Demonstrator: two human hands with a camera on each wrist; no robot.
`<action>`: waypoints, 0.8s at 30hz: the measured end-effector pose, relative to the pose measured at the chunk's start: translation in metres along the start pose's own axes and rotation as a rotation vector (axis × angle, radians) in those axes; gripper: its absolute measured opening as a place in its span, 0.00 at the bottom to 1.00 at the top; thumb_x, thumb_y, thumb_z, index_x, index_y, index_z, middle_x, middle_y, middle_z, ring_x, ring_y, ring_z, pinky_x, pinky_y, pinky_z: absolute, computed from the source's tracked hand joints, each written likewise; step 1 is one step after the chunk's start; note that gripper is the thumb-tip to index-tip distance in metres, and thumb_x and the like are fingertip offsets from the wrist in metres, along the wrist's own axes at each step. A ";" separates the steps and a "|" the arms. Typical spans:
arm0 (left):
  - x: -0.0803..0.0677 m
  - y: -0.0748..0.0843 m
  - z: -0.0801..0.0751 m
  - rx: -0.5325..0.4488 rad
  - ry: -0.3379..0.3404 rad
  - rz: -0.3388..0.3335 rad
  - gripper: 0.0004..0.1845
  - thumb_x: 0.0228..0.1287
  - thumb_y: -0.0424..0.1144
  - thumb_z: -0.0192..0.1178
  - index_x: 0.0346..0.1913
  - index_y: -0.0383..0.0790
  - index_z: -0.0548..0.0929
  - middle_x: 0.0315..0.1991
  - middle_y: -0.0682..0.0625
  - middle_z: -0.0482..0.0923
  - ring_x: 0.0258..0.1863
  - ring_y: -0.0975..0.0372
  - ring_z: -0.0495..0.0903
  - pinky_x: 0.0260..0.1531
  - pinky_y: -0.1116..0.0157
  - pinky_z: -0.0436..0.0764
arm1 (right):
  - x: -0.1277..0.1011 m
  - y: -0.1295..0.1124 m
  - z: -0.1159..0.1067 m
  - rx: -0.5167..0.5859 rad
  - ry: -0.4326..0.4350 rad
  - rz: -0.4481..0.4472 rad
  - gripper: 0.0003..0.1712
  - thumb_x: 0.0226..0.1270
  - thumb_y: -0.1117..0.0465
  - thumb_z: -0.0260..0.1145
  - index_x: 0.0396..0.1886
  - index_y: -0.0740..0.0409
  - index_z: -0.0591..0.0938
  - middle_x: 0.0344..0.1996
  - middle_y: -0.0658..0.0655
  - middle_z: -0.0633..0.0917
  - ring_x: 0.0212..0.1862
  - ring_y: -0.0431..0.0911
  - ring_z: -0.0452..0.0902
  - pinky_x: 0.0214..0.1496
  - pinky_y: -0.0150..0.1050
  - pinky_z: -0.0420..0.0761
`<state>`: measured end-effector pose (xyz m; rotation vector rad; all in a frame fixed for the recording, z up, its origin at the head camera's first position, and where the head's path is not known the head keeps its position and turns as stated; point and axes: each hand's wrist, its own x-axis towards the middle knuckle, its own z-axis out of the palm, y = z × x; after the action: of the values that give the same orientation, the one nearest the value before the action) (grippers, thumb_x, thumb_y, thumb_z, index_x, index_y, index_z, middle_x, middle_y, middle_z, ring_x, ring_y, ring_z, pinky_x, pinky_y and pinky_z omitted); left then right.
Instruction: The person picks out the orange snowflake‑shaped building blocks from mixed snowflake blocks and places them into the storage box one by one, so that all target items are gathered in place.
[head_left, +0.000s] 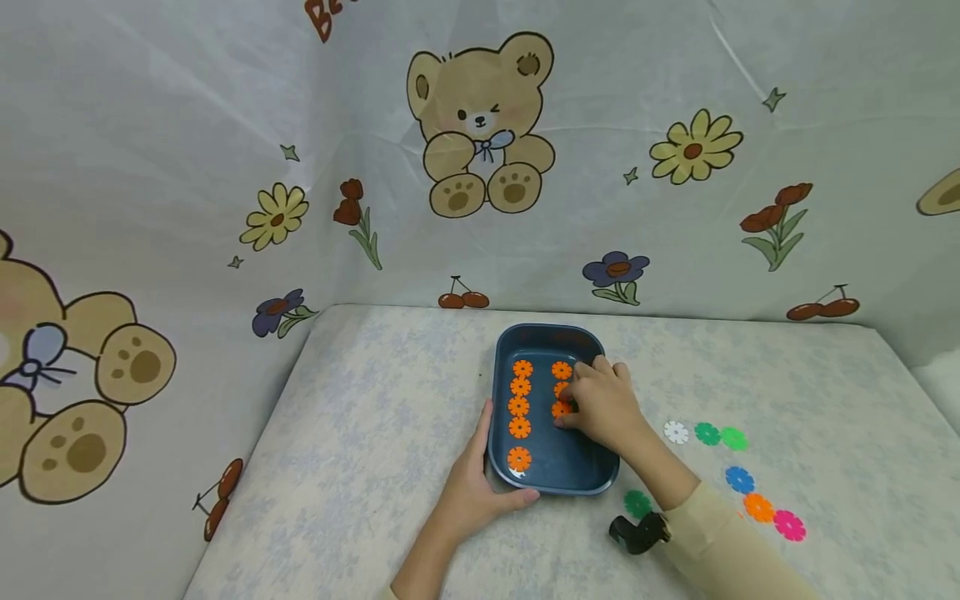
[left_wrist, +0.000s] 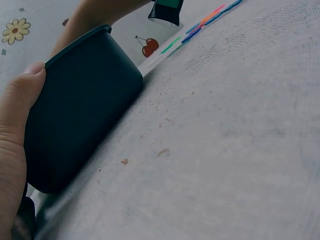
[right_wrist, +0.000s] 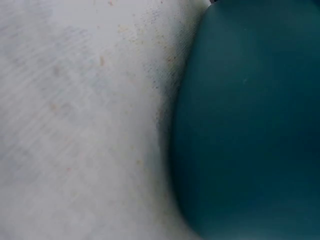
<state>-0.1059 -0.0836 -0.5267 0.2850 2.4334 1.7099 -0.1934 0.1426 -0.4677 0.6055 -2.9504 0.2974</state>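
Observation:
A dark blue rectangular tray (head_left: 555, 477) lies on the table, its outer wall (left_wrist: 85, 110) filling much of the left wrist view. My left hand (head_left: 474, 496) grips its near left corner, thumb along the front and fingers along the left side. Inside, orange flower-shaped discs (head_left: 519, 406) form a column on the left; a shorter column, topped by an orange disc (head_left: 561, 370), lies on the right. My right hand (head_left: 603, 404) reaches over the right rim, thumb and finger pinching the lowest orange disc (head_left: 560, 409) there. The right wrist view shows just tray wall (right_wrist: 250, 125) and cloth.
Loose flower-shaped discs lie right of the tray: white (head_left: 676, 432), green (head_left: 707, 433), light green (head_left: 734, 438), blue (head_left: 739, 479), orange (head_left: 758, 507) and pink (head_left: 790, 525). Another green disc (head_left: 637, 503) sits near the black wrist device (head_left: 639, 533). Printed cloth (head_left: 600, 83) hangs behind the table.

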 end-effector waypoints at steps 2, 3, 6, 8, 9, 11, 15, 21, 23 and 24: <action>0.000 0.000 0.000 0.000 -0.001 -0.001 0.68 0.44 0.59 0.78 0.80 0.64 0.37 0.79 0.65 0.42 0.78 0.61 0.52 0.73 0.44 0.60 | -0.002 0.002 -0.004 0.031 0.035 -0.005 0.18 0.45 0.46 0.82 0.34 0.49 0.92 0.26 0.46 0.72 0.33 0.47 0.59 0.37 0.44 0.54; 0.000 0.000 0.001 0.001 -0.001 -0.001 0.68 0.44 0.59 0.78 0.80 0.64 0.38 0.79 0.65 0.43 0.78 0.60 0.52 0.73 0.44 0.61 | -0.004 0.003 -0.007 0.049 0.057 -0.005 0.17 0.48 0.47 0.81 0.36 0.49 0.92 0.26 0.47 0.72 0.33 0.47 0.58 0.38 0.44 0.54; 0.000 0.001 0.001 0.008 0.002 -0.001 0.68 0.44 0.59 0.78 0.80 0.64 0.38 0.80 0.65 0.43 0.78 0.60 0.52 0.73 0.44 0.61 | -0.013 0.012 -0.019 0.108 0.139 -0.001 0.15 0.53 0.50 0.79 0.39 0.50 0.91 0.27 0.48 0.72 0.33 0.47 0.57 0.37 0.43 0.52; 0.000 0.002 0.002 0.013 0.005 -0.001 0.69 0.43 0.60 0.78 0.80 0.64 0.38 0.80 0.64 0.43 0.78 0.59 0.52 0.73 0.43 0.60 | -0.022 0.020 -0.027 0.137 0.189 0.014 0.13 0.55 0.53 0.78 0.39 0.51 0.91 0.26 0.48 0.73 0.32 0.47 0.57 0.36 0.41 0.52; 0.001 0.002 0.002 0.014 0.006 -0.003 0.69 0.43 0.61 0.78 0.80 0.65 0.38 0.80 0.64 0.43 0.78 0.59 0.52 0.73 0.43 0.60 | -0.028 0.025 -0.031 0.148 0.208 0.021 0.12 0.55 0.54 0.77 0.39 0.51 0.91 0.26 0.49 0.73 0.32 0.47 0.58 0.36 0.41 0.52; 0.001 0.002 0.002 0.014 0.007 -0.005 0.69 0.43 0.61 0.78 0.80 0.65 0.38 0.80 0.64 0.43 0.78 0.58 0.51 0.73 0.43 0.60 | -0.041 0.036 -0.039 0.152 0.226 0.047 0.12 0.56 0.55 0.77 0.40 0.51 0.90 0.25 0.49 0.74 0.32 0.47 0.59 0.35 0.40 0.53; 0.001 0.002 0.002 0.016 0.008 -0.010 0.69 0.42 0.62 0.78 0.80 0.65 0.38 0.80 0.63 0.43 0.79 0.58 0.51 0.73 0.43 0.60 | -0.071 0.059 -0.052 0.140 0.181 0.131 0.14 0.56 0.58 0.77 0.44 0.52 0.89 0.25 0.49 0.75 0.35 0.49 0.63 0.34 0.41 0.57; 0.000 0.001 0.002 0.018 0.012 -0.014 0.69 0.42 0.61 0.78 0.80 0.66 0.37 0.80 0.64 0.42 0.79 0.58 0.51 0.73 0.43 0.61 | -0.119 0.096 -0.057 0.116 -0.011 0.270 0.21 0.56 0.56 0.76 0.50 0.55 0.86 0.32 0.52 0.83 0.41 0.55 0.70 0.36 0.50 0.70; -0.001 0.001 0.002 0.019 0.016 -0.012 0.69 0.42 0.61 0.78 0.79 0.66 0.37 0.80 0.64 0.42 0.79 0.58 0.51 0.73 0.43 0.61 | -0.133 0.106 -0.055 0.114 -0.082 0.314 0.23 0.56 0.55 0.76 0.51 0.56 0.86 0.35 0.53 0.84 0.42 0.57 0.71 0.37 0.53 0.73; -0.001 0.002 0.002 0.021 0.017 -0.012 0.69 0.42 0.62 0.78 0.79 0.67 0.37 0.80 0.64 0.42 0.79 0.59 0.51 0.73 0.43 0.61 | -0.140 0.111 -0.053 0.113 -0.112 0.333 0.24 0.55 0.54 0.77 0.52 0.56 0.85 0.36 0.54 0.85 0.42 0.57 0.71 0.38 0.55 0.74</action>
<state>-0.1047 -0.0818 -0.5256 0.2590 2.4608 1.6902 -0.1064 0.3065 -0.4554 0.1404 -3.1532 0.4767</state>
